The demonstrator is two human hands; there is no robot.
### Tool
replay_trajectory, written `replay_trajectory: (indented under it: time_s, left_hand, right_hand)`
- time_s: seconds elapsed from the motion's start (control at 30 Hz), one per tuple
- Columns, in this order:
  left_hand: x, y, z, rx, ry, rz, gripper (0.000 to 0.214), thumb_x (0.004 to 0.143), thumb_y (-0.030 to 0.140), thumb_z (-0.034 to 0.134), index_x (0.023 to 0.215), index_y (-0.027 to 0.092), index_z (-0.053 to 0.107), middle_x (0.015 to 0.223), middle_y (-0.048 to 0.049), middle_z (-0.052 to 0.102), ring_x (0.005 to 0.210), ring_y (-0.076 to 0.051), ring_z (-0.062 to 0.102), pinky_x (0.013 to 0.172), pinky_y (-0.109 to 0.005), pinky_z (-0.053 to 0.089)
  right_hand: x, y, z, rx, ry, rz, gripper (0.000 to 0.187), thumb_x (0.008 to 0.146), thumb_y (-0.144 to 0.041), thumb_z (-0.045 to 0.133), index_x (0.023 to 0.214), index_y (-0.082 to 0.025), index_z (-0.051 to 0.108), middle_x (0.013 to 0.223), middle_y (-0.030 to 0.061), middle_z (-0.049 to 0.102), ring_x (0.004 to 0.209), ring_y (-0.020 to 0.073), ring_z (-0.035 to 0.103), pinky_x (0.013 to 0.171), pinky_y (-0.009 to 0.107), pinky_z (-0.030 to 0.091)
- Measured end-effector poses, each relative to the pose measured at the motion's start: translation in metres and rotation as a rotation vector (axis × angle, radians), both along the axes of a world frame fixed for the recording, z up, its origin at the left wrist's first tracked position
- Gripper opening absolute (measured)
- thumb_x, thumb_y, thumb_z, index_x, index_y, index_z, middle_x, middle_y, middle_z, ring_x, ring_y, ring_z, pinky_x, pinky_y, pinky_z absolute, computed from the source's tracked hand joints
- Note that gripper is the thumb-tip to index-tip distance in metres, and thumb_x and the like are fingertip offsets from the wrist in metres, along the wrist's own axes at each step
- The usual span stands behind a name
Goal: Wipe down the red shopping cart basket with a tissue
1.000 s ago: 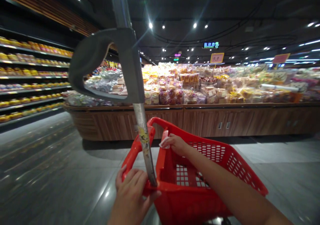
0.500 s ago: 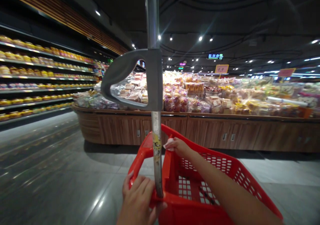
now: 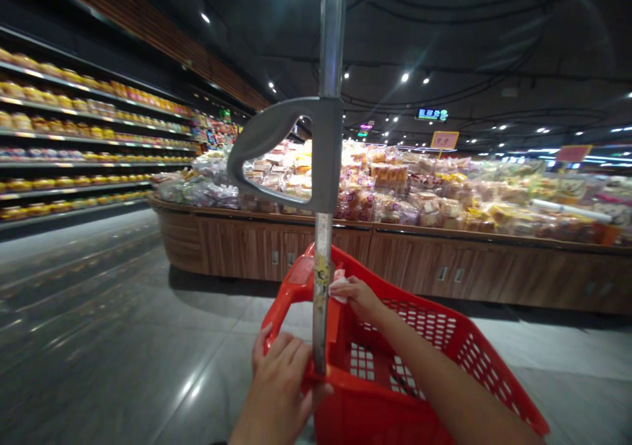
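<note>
A red plastic shopping basket (image 3: 474, 330) with a mesh wall sits low in front of me, with a metal pole (image 3: 322, 287) rising from its near side to a grey plastic handle (image 3: 281, 145). My left hand (image 3: 276, 382) wraps the basket's near rim, right beside the pole. My right hand (image 3: 358, 298) rests on the inner side of the basket's rim. A small white tissue (image 3: 338, 286) is pinched under its fingers. The basket's lower part is cut off by the picture's bottom edge.
A long wooden-based display (image 3: 276, 254) piled with bagged bread and pastries stands ahead, topped by yellow price signs. Shelves of packaged goods (image 3: 74, 129) line the left side. A polished grey floor (image 3: 113, 326) runs between them.
The view has swung left, so the pole and handle sit further right and more upright. The display appears a little closer. Both hands stay on the basket.
</note>
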State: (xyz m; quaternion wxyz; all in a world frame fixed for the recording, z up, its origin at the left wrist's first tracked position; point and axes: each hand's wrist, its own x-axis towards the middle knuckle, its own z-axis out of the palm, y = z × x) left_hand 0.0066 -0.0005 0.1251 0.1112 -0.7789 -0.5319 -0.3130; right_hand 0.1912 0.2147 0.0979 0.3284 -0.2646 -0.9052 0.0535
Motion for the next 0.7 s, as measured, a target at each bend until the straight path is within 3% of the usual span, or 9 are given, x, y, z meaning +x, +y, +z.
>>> replay_trajectory:
  time_s: [0.07, 0.23, 0.4, 0.43, 0.6, 0.7]
  left_hand:
    - [0.001, -0.001, 0.001, -0.002, -0.008, 0.010, 0.018, 0.069, 0.029, 0.069, 0.080, 0.023, 0.055, 0.080, 0.0037, 0.061, 0.085, -0.020, 0.053, 0.100, -0.050, 0.014]
    - [0.003, -0.001, 0.003, 0.000, -0.009, 0.024, 0.018, 0.069, 0.031, 0.070, 0.079, 0.023, 0.056, 0.080, 0.0026, 0.062, 0.085, -0.021, 0.053, 0.100, -0.052, 0.017]
    - [0.005, -0.002, 0.008, -0.021, -0.013, 0.034, 0.018, 0.069, 0.033, 0.069, 0.078, 0.023, 0.058, 0.080, 0.0025, 0.062, 0.086, -0.022, 0.055, 0.100, -0.053, 0.019]
    - [0.006, -0.003, 0.009, -0.026, -0.015, 0.040, 0.017, 0.068, 0.033, 0.069, 0.077, 0.023, 0.058, 0.081, 0.0023, 0.063, 0.087, -0.022, 0.055, 0.100, -0.053, 0.020]
    - [0.008, -0.003, 0.013, -0.027, -0.028, 0.056, 0.016, 0.069, 0.035, 0.067, 0.074, 0.023, 0.059, 0.078, 0.0014, 0.064, 0.087, -0.023, 0.057, 0.100, -0.053, 0.022]
    - [0.007, -0.003, 0.012, -0.020, -0.021, 0.044, 0.015, 0.070, 0.035, 0.066, 0.075, 0.022, 0.059, 0.079, 0.0008, 0.064, 0.088, -0.023, 0.056, 0.100, -0.053, 0.021]
  right_hand:
    - [0.003, -0.014, 0.001, -0.010, -0.042, 0.040, 0.040, 0.083, -0.007, 0.045, 0.105, -0.030, 0.070, 0.110, -0.0032, 0.069, 0.096, 0.0164, 0.060, 0.088, 0.031, 0.044]
    - [0.005, -0.042, 0.010, -0.015, -0.073, -0.074, 0.043, 0.085, -0.009, 0.047, 0.120, -0.029, 0.061, 0.123, -0.0008, 0.063, 0.103, 0.0215, 0.055, 0.088, 0.037, 0.042]
    - [0.001, -0.068, 0.012, -0.025, -0.122, 0.226, 0.041, 0.082, -0.002, 0.048, 0.105, -0.029, 0.069, 0.110, -0.0061, 0.069, 0.097, 0.0143, 0.058, 0.092, 0.030, 0.039]
    - [0.001, -0.072, 0.012, -0.025, -0.128, 0.227, 0.042, 0.082, -0.002, 0.048, 0.105, -0.029, 0.069, 0.109, -0.0061, 0.069, 0.096, 0.0141, 0.058, 0.092, 0.029, 0.039]
    - [0.007, -0.080, 0.013, -0.003, -0.108, -0.042, 0.042, 0.086, -0.009, 0.047, 0.118, -0.031, 0.062, 0.122, -0.0025, 0.063, 0.098, 0.0181, 0.055, 0.086, 0.032, 0.041]
    - [0.008, -0.085, 0.010, -0.017, -0.151, 0.088, 0.039, 0.085, -0.009, 0.049, 0.113, -0.031, 0.065, 0.118, -0.0031, 0.066, 0.097, 0.0172, 0.056, 0.087, 0.032, 0.041]
